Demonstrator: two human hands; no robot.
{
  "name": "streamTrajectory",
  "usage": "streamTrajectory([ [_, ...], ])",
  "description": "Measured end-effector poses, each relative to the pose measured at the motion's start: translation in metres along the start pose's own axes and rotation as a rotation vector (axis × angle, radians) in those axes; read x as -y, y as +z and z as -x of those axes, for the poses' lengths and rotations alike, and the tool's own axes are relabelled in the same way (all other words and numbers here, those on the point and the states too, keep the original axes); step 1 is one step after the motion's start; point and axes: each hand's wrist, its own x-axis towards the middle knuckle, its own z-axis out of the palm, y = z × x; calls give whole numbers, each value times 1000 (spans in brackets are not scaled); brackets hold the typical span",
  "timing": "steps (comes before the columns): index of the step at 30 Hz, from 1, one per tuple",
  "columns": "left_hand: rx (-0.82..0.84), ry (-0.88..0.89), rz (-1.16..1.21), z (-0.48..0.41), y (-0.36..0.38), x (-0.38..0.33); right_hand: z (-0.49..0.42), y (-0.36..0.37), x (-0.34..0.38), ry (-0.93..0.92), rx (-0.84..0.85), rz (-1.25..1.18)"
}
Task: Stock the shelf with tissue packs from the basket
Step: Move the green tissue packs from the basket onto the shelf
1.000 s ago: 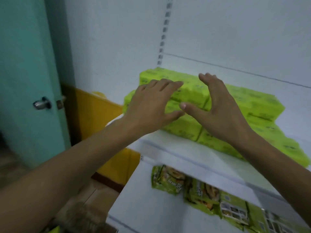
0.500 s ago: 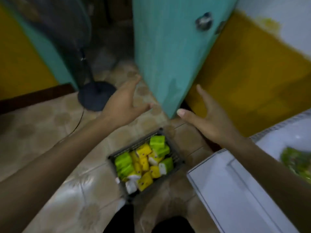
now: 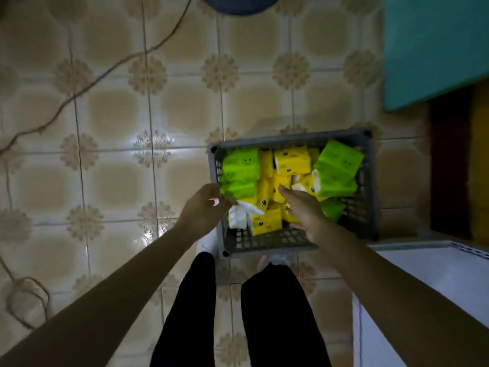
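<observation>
Over the basket (image 3: 291,138) of tissue packs (image 3: 292,162), the right hand (image 3: 301,209) reaches with straight fingers. The left hand (image 3: 203,209) curls against a green pack (image 3: 238,189), though whether it grips is unclear.

Floor (image 3: 119,181) is shiny tan tile w/ flower shapes at the corners. A gray plastic basket (image 3: 291,137) sits on it, right in front of my white shoes (image 3: 207,243). A thin cord (image 3: 105,72) runs over the tiles on the left & loops low down. A dark round stand base (image 3: 239,5) sits at the top. A white shelf unit (image 3: 436,274) stands on the right.
</observation>
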Motion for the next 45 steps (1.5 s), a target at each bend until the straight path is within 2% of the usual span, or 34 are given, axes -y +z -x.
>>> streamTrajectory([
  [3, -24, -66, 91, -46, 26, 24, -68, 33, -1, -3, 13, -4],
  [9, 14, -39, 257, -130, 61, 46, -167, 88, 14, -48, -8, -154],
  [13, 45, -62, 330, -148, 78, 43, -180, 93, 21, -100, 41, -231],
  [16, -52, -8, 303, -123, 73, 32, -157, 75, 25, -89, 4, -310],
  [18, -158, 45, 310, -94, 62, 18, -123, 53, 30, -83, -10, -358],
  [20, -190, 59, 353, -59, 45, -4, -77, 27, 35, -108, -12, -416],
  [24, -61, 131, 536, 24, 8, -58, 48, -25, 53, -263, 41, -477],
  [26, -6, 258, 570, 74, -12, -95, 119, -46, 69, -392, -4, -457],
  [31, 10, 601, 505, 205, -57, -153, 283, -77, 86, -752, -197, -447],
  [34, 137, 816, 442, 273, -78, -177, 370, -86, 82, -922, -265, -400],
  [40, 418, 1224, 124, 372, -90, -227, 484, -116, 47, -1150, -650, -422],
  [43, 452, 1394, 16, 417, -78, -246, 525, -132, 19, -1233, -878, -490],
  [45, 403, 1522, -45, 444, -62, -251, 550, -142, -3, -1254, -1026, -513],
])
